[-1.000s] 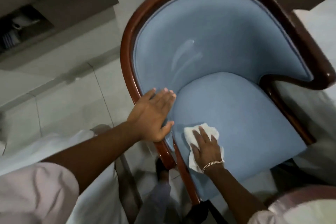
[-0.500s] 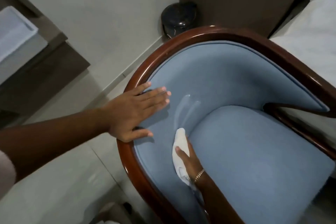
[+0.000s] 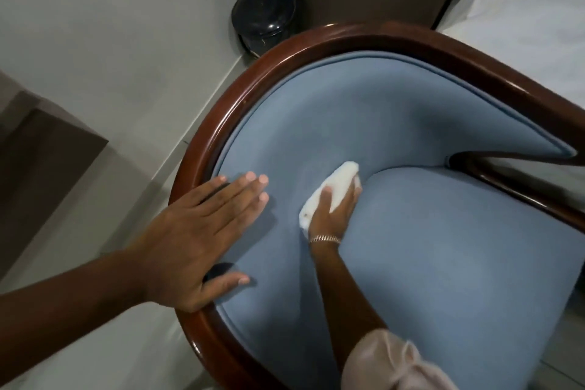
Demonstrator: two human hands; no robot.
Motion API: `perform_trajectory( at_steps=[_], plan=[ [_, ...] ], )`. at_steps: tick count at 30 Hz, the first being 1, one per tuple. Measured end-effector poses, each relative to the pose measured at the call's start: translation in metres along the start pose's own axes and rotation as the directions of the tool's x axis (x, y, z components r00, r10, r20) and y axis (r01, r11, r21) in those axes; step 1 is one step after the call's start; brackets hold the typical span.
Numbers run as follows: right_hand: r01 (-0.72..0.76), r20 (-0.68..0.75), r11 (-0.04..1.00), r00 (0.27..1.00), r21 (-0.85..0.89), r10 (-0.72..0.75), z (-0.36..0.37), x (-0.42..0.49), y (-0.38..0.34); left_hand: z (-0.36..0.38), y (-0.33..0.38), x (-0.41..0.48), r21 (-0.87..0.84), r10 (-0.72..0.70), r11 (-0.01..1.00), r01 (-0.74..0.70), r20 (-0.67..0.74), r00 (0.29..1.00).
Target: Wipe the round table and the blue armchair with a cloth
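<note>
The blue armchair (image 3: 443, 247) wears a matt, finely woven fabric with piped seams — its curved frame (image 3: 202, 139) is dark wood, polished to a gloss that catches highlights. The cloth (image 3: 340, 182) looks soft and white. A bracelet (image 3: 326, 238) glints like metal; the black bin (image 3: 264, 17) shines smooth.

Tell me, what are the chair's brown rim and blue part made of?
The rim looks like dark wood with a glossy varnish: light glints along its curve. The blue part looks like soft matte fabric, maybe velvety, with piped edging, though the exact cloth is unclear.
</note>
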State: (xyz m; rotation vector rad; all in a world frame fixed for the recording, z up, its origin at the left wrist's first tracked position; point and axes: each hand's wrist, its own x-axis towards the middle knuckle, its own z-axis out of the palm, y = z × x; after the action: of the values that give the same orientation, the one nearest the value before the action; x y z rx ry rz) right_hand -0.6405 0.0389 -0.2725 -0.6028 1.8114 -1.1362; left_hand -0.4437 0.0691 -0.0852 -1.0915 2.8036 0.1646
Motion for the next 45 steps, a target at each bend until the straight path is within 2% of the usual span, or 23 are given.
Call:
perform_trajectory(
  at_steps=[5,9,11,14,17,20,23,24,25,27,28,29,30,32,33,35,37,39,40,41,43,44,45],
  plan=[
    [0.190,0.092,0.982,0.978,-0.003,-0.189,0.007,-0.086,-0.013,-0.005,0.004,0.002,0.007,0.000,1.000,0.000,0.009,1.000],
    [0.441,0.008,0.894,0.897,-0.078,-0.441,0.045,-0.043,-0.069,-0.002,0.002,-0.001,0.020,-0.014,1.000,0.014,0.024,1.000],
    [0.393,-0.091,0.908,0.909,-0.143,-0.408,0.044,-0.003,-0.069,-0.001,0.002,-0.001,0.025,-0.014,1.000,0.014,0.017,1.000],
    [0.184,-0.114,0.980,0.975,-0.080,-0.192,0.022,0.005,-0.033,0.000,0.001,-0.003,0.013,-0.004,1.000,0.005,-0.036,0.999],
    [0.063,0.107,0.987,0.993,-0.149,-0.047,-0.001,-0.043,-0.001,-0.001,0.001,-0.005,0.006,0.000,1.000,0.000,-0.030,1.000],
    [0.212,0.414,0.957,0.903,-0.197,-0.114,-0.034,-0.100,-0.008,-0.010,0.002,-0.005,-0.029,-0.018,0.999,0.017,-0.026,1.000],
    [0.197,0.494,0.977,0.860,-0.085,-0.131,-0.049,-0.145,-0.066,-0.029,0.009,-0.005,-0.152,-0.104,0.985,0.085,-0.127,0.986],
    [0.142,0.465,0.989,0.879,-0.045,-0.105,-0.044,-0.158,-0.089,-0.035,0.013,-0.006,-0.317,-0.221,0.935,0.160,-0.165,0.961],
    [0.117,0.432,0.993,0.896,-0.002,-0.105,-0.036,-0.171,-0.109,-0.048,0.017,-0.009,-0.567,-0.384,0.785,0.250,-0.129,0.914],
    [0.240,0.347,0.968,0.904,0.076,-0.251,-0.014,-0.196,-0.149,-0.074,0.013,-0.027,-0.959,-0.607,0.211,0.189,0.023,0.795],
    [0.381,0.309,0.921,0.869,0.084,-0.387,0.003,-0.207,-0.169,-0.084,0.002,-0.042,-0.994,-0.631,-0.067,0.084,0.108,0.768],
    [0.513,0.323,0.856,0.802,0.058,-0.502,0.024,-0.219,-0.185,-0.091,-0.012,-0.063,-0.977,-0.647,-0.211,0.008,0.145,0.748],
    [0.600,0.384,0.799,0.729,0.043,-0.567,0.048,-0.231,-0.202,-0.100,-0.030,-0.089,-0.957,-0.669,-0.287,-0.037,0.173,0.722],
    [0.646,0.539,0.751,0.589,0.134,-0.602,0.106,-0.255,-0.241,-0.114,-0.077,-0.139,-0.916,-0.738,-0.377,-0.137,0.208,0.642],
    [0.627,0.589,0.753,0.538,0.197,-0.602,0.137,-0.265,-0.255,-0.115,-0.104,-0.165,-0.883,-0.792,-0.411,-0.225,0.223,0.568],
    [0.585,0.661,0.786,0.512,0.200,-0.548,0.208,-0.283,-0.279,-0.116,-0.156,-0.213,-0.822,-0.875,-0.415,-0.390,0.243,0.419],
    [0.444,0.776,0.892,0.532,0.086,-0.339,0.280,-0.295,-0.297,-0.115,-0.205,-0.257,-0.735,-0.897,-0.430,-0.524,0.282,0.340],
    [0.227,0.861,0.974,0.500,-0.025,-0.095,0.346,-0.301,-0.299,-0.104,-0.246,-0.289,-0.592,-0.868,-0.497,-0.634,0.340,0.363],
    [0.217,0.864,0.975,0.500,-0.055,-0.062,0.374,-0.302,-0.295,-0.095,-0.266,-0.300,-0.588,-0.863,-0.505,-0.632,0.359,0.356],
    [0.277,0.844,0.958,0.529,-0.075,-0.086,0.399,-0.303,-0.289,-0.086,-0.286,-0.307,-0.640,-0.868,-0.495,-0.588,0.396,0.300],
    [0.419,0.792,0.902,0.584,-0.108,-0.176,0.436,-0.305,-0.278,-0.067,-0.321,-0.312,-0.817,-0.887,-0.444,-0.368,0.460,0.050],
    [0.487,0.776,0.862,0.594,-0.140,-0.210,0.450,-0.305,-0.276,-0.062,-0.331,-0.310,-0.858,-0.884,-0.443,-0.259,0.466,-0.030],
    [0.547,0.777,0.818,0.588,-0.177,-0.225,0.461,-0.304,-0.275,-0.058,-0.339,-0.308,-0.874,-0.882,-0.453,-0.174,0.468,-0.052]
  ],
)
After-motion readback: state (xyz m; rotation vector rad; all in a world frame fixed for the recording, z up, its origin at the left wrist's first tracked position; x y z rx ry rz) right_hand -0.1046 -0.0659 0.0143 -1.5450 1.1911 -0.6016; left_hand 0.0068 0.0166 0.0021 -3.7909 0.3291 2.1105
